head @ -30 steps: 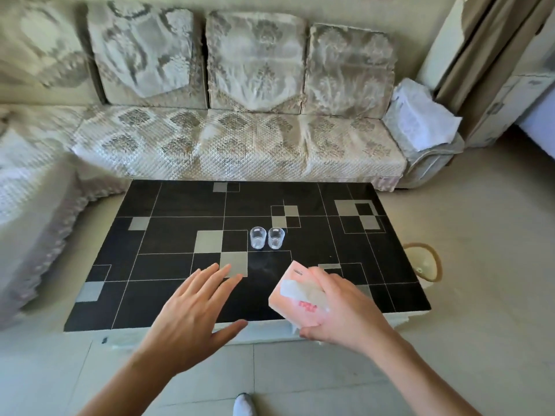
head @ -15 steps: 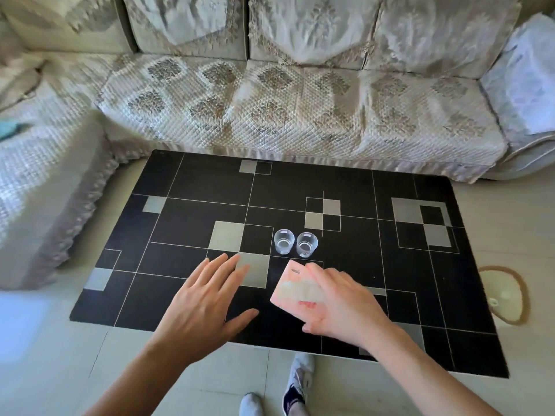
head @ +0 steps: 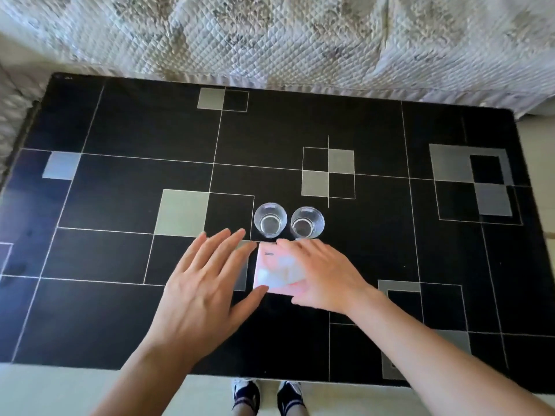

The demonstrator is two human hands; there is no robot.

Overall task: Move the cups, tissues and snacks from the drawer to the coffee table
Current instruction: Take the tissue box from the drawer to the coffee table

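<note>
Pressing on the tissue pack (head: 277, 270), the right hand (head: 322, 276) lays its fingers (head: 292, 246) flat across the top, grasping it against the counter (head: 120, 310). The left hand (head: 204, 283) is spread, released, thumb at the pack's near corner. Likely light, soft, slick-wrapped: grip the long edges. Two fragile cups (head: 269, 219) stand just beyond the fingertips.

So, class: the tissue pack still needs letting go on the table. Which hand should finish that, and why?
Right. The right hand already lies over the tissue pack on the table, just before the cups; the left hand is spread open beside it.
</note>
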